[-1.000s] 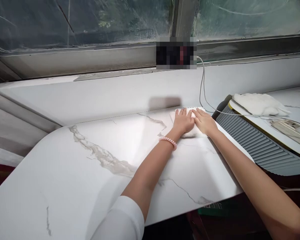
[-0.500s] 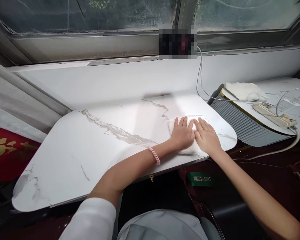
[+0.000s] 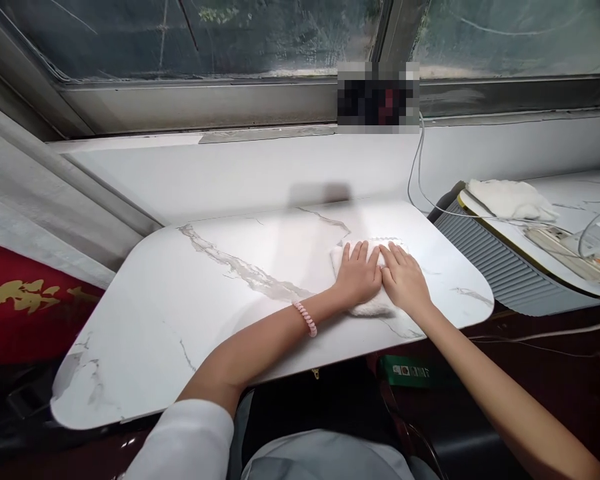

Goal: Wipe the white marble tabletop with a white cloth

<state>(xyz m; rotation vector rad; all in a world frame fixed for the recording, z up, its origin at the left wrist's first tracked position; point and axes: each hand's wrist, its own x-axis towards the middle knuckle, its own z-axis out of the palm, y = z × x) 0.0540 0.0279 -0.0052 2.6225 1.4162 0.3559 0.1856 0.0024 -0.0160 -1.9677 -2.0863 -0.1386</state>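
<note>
A white cloth [image 3: 338, 256] lies on the white marble-look tabletop [image 3: 220, 293], right of its middle. My left hand [image 3: 359, 275] and my right hand [image 3: 404, 279] rest side by side flat on the cloth, fingers stretched out and pointing toward the window. They cover most of the cloth; only its far and near edges show. A pink bead bracelet [image 3: 305, 318] circles my left wrist.
To the right stands a grey ribbed unit [image 3: 500, 272] bearing a second white cloth [image 3: 509, 199] and a power strip [image 3: 570, 253]. A white cable [image 3: 418, 180] runs from the window sill to it. A red cloth with gold print [image 3: 25, 303] is at the left.
Both hands and the cloth under them have slid from the table's far right corner back toward me and a little left. The view has also pulled back.
</note>
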